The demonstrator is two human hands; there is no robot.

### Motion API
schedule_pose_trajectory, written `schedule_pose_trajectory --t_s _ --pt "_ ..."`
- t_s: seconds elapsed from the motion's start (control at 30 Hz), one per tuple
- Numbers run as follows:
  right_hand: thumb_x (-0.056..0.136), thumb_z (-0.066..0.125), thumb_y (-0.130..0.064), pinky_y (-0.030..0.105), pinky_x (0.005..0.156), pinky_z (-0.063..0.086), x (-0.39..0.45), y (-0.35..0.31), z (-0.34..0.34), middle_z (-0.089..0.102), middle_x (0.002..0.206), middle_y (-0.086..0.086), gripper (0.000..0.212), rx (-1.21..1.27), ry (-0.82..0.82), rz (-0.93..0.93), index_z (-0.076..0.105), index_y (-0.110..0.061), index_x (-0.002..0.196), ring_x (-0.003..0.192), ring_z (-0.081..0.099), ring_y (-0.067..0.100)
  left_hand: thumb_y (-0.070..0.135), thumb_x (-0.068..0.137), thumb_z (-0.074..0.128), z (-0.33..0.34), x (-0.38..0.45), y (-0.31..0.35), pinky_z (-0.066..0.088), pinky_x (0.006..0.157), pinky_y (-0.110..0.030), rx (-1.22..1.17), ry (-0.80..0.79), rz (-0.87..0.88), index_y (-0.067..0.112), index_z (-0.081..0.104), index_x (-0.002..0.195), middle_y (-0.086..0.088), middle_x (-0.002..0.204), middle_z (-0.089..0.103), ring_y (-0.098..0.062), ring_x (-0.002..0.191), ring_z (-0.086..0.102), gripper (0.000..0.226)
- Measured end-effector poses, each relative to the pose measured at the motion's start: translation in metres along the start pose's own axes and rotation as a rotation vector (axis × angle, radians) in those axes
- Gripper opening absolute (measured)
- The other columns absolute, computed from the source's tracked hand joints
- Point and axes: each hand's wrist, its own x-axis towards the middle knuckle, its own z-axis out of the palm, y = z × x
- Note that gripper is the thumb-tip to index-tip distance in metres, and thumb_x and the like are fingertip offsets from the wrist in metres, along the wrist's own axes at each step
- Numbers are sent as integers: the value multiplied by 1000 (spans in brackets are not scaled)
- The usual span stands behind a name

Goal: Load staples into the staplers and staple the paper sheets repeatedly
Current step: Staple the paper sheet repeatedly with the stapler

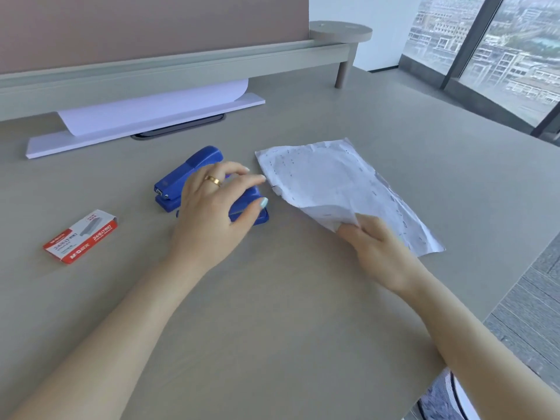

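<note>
— What is seen nearest the camera?

— Two bare forearms are stretched forward over a grey table (272,313). The near corner of the paper sheets (342,183) is pinched by the right hand (375,247), with thumb and fingers curled round the lifted edge; the rest of the crumpled, staple-marked sheets is spread flat on the table to the right.

— And the other hand?

— The left hand (212,213) is laid over a blue stapler (251,207), which is largely covered by it. The fingers are spread and loosely bent and the thumb is set against the stapler's near right side; whether a firm grip is made cannot be told. A gold ring (213,180) is worn on one finger.

— Is anything else placed close by?

— A second blue stapler (188,174) is lying just behind and to the left, touching or nearly touching the first. A red and white box of staples (80,236) is set well apart on the left.

— What is found further back?

— A long white tray (145,128) with a curled white sheet (151,104) resting on it is placed under a raised shelf (181,68). Windows (500,56) are seen at the far right.
</note>
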Motion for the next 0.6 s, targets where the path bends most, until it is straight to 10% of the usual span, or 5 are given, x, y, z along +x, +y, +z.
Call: schedule_pose_trajectory --t_s 0.1,0.2,0.33,0.6 --pt "87 52 -17 33 69 40 0 1 -29 63 79 -1 20 343 126 239 66 -11 74 73 56 16 47 79 47 -2 7 26 28 94 -24 -155 -149 64 23 57 119 13 113 52 -6 104 43 47" --pt "80 57 -15 35 75 48 1 8 -51 73 90 3 17 593 -92 271 73 -19 85 81 67 23 47 82 53 4 14 41 33 90 -18 -358 -327 -25 37 41 127 24 115 51 2 107 43 47" --pt "73 53 -19 25 60 53 6 23 -57 71 89 5 30 739 -205 280 69 -13 98 75 68 21 32 88 55 12 21 46 33 73 3 -428 -440 -145 35 56 94 25 93 58 20 86 47 7" --pt "79 59 -21 28 63 54 12 37 -51 72 97 7 31 786 -172 221 67 -8 107 81 69 22 22 90 51 16 21 46 34 54 -12 -410 -420 -180 16 60 79 0 81 64 -7 58 42 15"
